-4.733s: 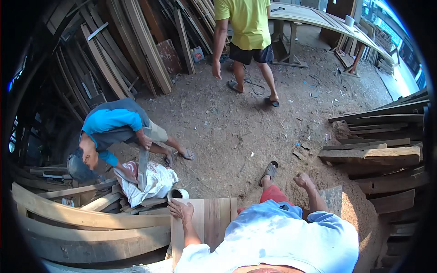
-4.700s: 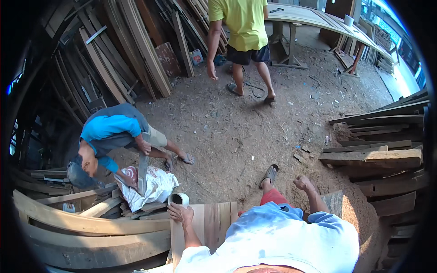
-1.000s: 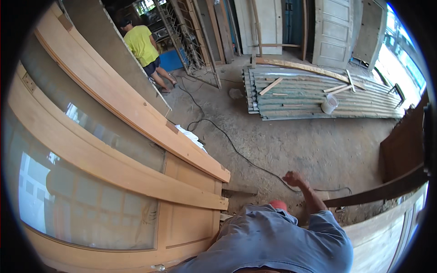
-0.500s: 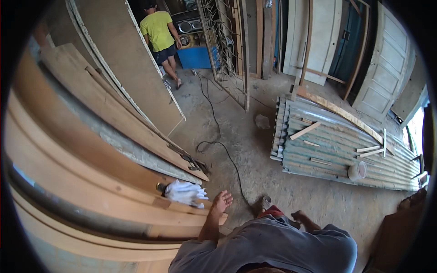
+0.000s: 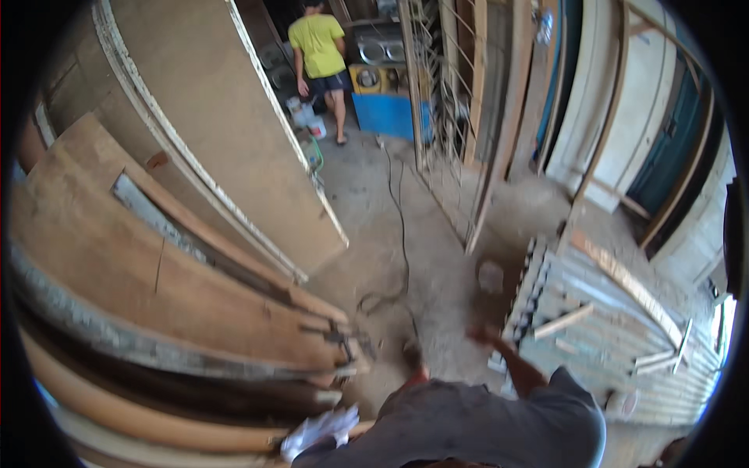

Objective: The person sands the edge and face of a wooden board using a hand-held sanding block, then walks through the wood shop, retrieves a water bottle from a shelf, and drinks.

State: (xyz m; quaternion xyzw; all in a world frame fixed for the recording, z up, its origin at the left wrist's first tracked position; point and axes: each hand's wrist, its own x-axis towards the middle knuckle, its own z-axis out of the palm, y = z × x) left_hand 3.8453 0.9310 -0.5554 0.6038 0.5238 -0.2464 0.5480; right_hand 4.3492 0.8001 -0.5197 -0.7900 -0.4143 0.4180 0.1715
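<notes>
My right hand (image 5: 485, 334) is stretched forward over the floor beside the corrugated metal sheets (image 5: 589, 355). Motion smears its fingers, so their pose is unclear, and I make out nothing in it. My left hand does not show. At the lower left, near my body, a bunched white cloth thing that looks like work gloves (image 5: 318, 434) lies on the stacked wooden boards (image 5: 172, 429). One of my feet (image 5: 413, 355) shows ahead of my torso, near a black cord (image 5: 404, 249) on the concrete.
Large panels (image 5: 211, 132) lean at the left. A person in a yellow shirt (image 5: 318, 47) stands at the back by a blue box (image 5: 382, 115). Metal grillwork (image 5: 445, 93) rises in the middle; old doors (image 5: 605, 101) lean at the right. Wood strips (image 5: 563, 320) lie on the sheets.
My left hand has dropped out of view. My right hand has swung forward. The view has shifted, and the boards and gloves sit lower in it. The person at the back has turned slightly.
</notes>
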